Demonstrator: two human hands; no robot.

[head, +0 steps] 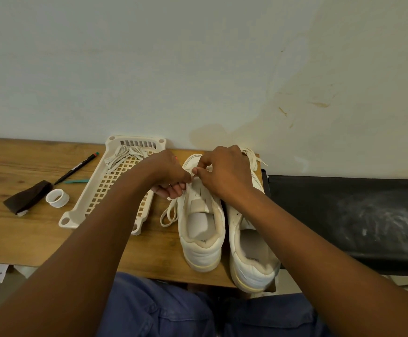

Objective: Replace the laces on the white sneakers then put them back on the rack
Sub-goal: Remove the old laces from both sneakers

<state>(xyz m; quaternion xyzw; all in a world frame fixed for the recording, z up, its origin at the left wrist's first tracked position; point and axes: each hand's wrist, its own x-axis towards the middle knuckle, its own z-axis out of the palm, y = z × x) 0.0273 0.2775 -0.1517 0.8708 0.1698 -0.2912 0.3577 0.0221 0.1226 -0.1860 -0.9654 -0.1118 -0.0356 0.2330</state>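
Observation:
Two white sneakers stand side by side on the wooden table (28, 229), toes toward the wall. Over the front eyelets of the left sneaker (201, 242), my left hand (167, 173) grips a cream lace at the shoe's left edge. My right hand (224, 172) pinches the same lace near the toe. A loop of that lace (167, 216) hangs down on the table left of the shoe. The right sneaker (251, 259) lies partly under my right forearm, with lace ends (255, 156) showing past my hand.
A cream lattice rack tray (101, 188) lies left of the shoes with a bundle of laces (125, 155) at its far end. Further left are a black pen (76, 170), a teal stick (76, 181), a white ring (57, 197) and a brown cloth (28, 197). A black surface (343, 215) adjoins on the right.

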